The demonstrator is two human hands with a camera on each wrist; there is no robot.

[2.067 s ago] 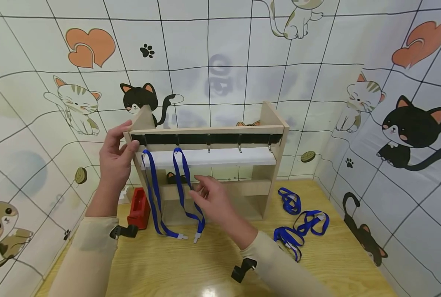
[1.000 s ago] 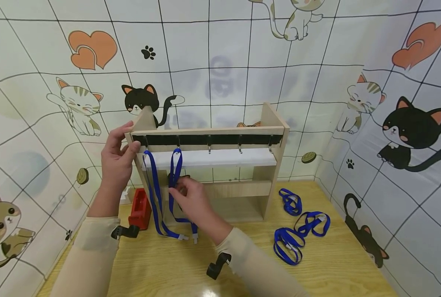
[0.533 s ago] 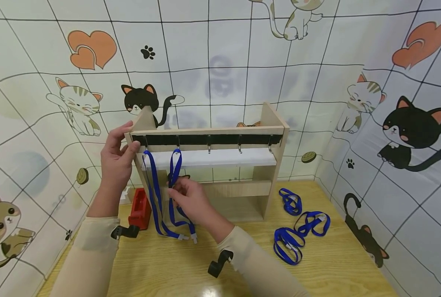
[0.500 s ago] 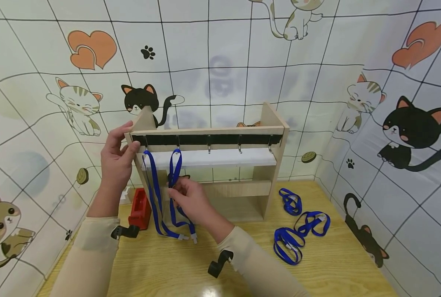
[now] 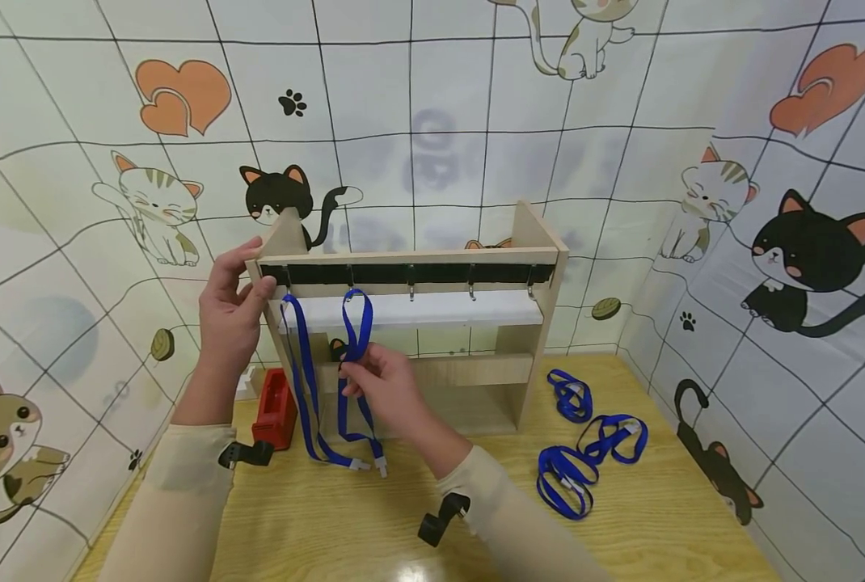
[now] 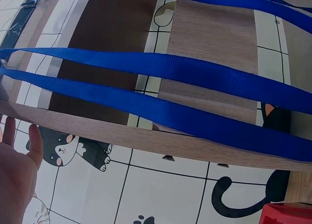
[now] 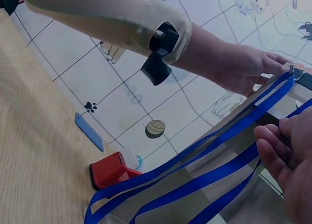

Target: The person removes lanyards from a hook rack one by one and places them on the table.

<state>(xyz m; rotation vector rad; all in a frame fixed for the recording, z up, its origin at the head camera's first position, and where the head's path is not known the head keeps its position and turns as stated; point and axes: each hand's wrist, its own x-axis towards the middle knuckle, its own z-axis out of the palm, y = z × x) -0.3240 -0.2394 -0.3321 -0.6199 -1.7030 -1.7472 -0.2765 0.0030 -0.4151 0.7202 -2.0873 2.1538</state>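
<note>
A small wooden shelf (image 5: 476, 369) stands on the table, with a black strip of metal hooks (image 5: 411, 293) along its upper front. My left hand (image 5: 230, 311) grips its upper left edge, thumb in front; fingertips also show in the left wrist view. One blue lanyard (image 5: 304, 356) hangs from the leftmost hook, its white clip near the table. A second blue lanyard (image 5: 365, 317) hangs from the second hook. My right hand (image 5: 389, 386) pinches its straps together below the top loop, and the lower part drops behind my fingers.
Several loose blue lanyards (image 5: 567, 481) lie on the table right of the shelf. A red holder (image 5: 275, 410) stands by the shelf's left side, with a white object (image 5: 246, 384) behind it. A blue flat piece (image 7: 89, 131) shows in the right wrist view. Cat-printed sheets surround the table.
My right hand moved left and took hold of the second lanyard's straps. In the last half second it shifted slightly right and the top loop widened. The left hand stayed put.
</note>
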